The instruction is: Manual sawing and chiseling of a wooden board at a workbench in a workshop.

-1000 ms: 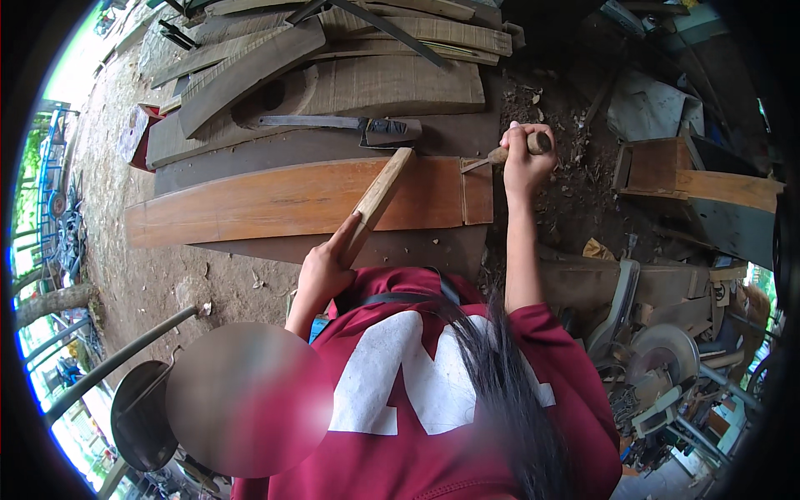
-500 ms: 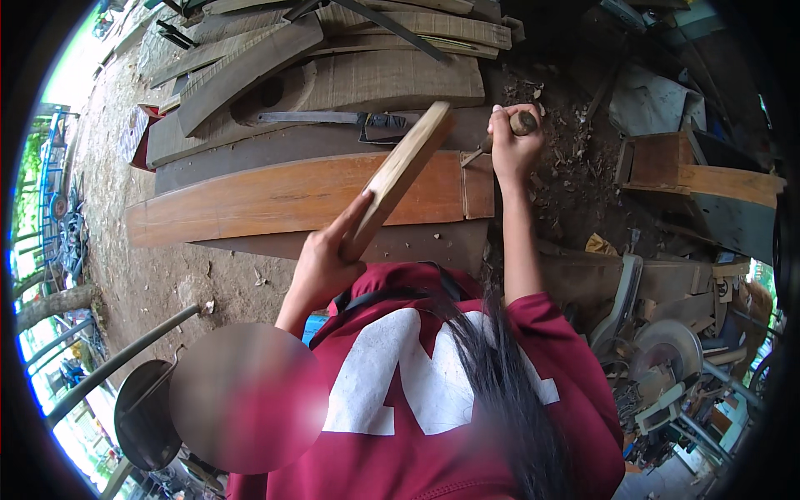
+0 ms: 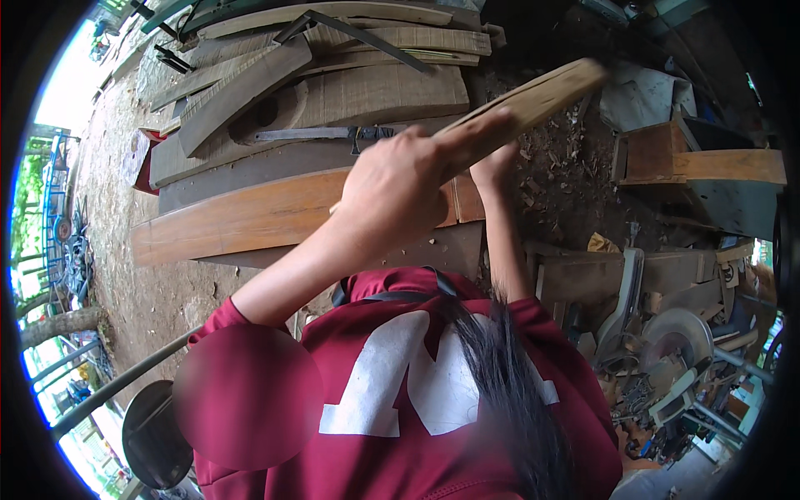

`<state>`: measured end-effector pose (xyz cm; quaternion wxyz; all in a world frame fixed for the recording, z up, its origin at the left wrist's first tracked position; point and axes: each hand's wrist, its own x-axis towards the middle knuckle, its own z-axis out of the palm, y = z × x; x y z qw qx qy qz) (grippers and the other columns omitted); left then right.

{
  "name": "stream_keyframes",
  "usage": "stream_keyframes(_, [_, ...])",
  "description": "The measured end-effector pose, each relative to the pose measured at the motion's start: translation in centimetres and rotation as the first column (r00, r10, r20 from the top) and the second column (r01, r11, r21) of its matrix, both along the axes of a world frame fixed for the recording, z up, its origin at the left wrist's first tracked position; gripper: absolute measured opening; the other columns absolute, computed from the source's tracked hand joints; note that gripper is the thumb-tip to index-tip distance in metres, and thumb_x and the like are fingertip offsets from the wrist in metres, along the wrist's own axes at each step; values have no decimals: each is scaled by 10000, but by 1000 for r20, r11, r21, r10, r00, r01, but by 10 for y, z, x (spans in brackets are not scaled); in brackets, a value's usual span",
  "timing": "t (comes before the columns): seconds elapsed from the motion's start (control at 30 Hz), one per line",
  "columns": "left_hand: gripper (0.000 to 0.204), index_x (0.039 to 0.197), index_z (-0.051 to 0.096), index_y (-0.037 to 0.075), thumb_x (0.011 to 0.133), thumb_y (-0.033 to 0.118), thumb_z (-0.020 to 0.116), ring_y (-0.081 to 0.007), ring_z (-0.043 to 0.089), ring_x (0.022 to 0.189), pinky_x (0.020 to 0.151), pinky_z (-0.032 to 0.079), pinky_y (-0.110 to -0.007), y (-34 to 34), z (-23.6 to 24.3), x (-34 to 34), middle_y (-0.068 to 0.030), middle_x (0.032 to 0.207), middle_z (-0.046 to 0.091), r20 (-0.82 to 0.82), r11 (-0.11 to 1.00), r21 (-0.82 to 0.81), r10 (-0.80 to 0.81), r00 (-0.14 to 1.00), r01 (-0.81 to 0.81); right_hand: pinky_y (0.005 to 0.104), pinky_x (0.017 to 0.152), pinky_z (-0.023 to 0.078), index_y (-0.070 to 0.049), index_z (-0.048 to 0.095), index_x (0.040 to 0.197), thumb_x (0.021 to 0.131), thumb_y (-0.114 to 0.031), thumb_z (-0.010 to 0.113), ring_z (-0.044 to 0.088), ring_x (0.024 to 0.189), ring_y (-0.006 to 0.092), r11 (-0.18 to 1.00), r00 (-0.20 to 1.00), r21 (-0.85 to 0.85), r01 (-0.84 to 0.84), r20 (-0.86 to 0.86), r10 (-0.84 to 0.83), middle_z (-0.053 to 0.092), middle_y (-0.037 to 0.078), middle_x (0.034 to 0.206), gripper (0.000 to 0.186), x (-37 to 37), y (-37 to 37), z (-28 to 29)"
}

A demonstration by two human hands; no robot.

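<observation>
A thick wooden stick (image 3: 554,96) is gripped in my left hand (image 3: 398,179), raised and slanting away to the upper right. It passes in front of my right hand (image 3: 495,169), whose fingers are largely covered. That right hand is closed round a wooden-handled chisel, seen half a second ago but hidden now behind the stick. Below both hands lies a long reddish-brown board (image 3: 250,218), curved by the lens. A cross line near the board's right end (image 3: 467,200) shows beside my right wrist.
Beyond the board lie a machete (image 3: 312,133) with a dark handle, stacked rough planks (image 3: 383,96) and a metal square (image 3: 367,42). On the right are a wooden box-like piece (image 3: 654,158) and a clutter of parts around a round disc (image 3: 677,340). Wood chips litter the ground.
My left hand has swung the stick up and to the right, over the right hand. My right hand has come slightly down and left, and the chisel is now out of sight.
</observation>
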<state>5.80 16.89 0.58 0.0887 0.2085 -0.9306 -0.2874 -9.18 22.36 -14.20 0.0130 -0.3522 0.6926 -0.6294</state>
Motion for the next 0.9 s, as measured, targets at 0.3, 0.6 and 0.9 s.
stream_keyframes(0.3, [783, 1266, 302, 368, 621, -29, 504, -335, 572, 683, 558, 452, -412, -5, -27, -13, -161, 775, 573, 153, 999, -46, -11, 988, 18, 308, 581, 447, -1, 563, 785, 726, -113, 616, 590, 647, 204, 984, 984, 178, 22, -179, 10, 587, 87, 657, 137, 7, -3, 12])
stream_keyframes(0.6, [818, 1278, 256, 386, 614, -15, 515, -315, 582, 634, 520, 456, -410, -11, -8, -26, -168, 713, 569, 88, 988, -148, -38, 995, 50, 302, 632, 456, 18, 559, 813, 720, -110, 621, 606, 721, 210, 999, 988, 27, -18, -154, 22, 606, 119, 724, 170, 7, -11, 17])
stream_keyframes(0.9, [808, 1286, 217, 410, 631, 22, 490, -371, 544, 671, 601, 447, -434, -6, 15, -16, -180, 751, 492, -49, 997, -38, -63, 997, 62, 317, 719, 415, -8, 483, 983, 743, -142, 613, 527, 813, 160, 992, 981, -13, 129, -143, -130, 539, 74, 827, 304, 11, -9, -7])
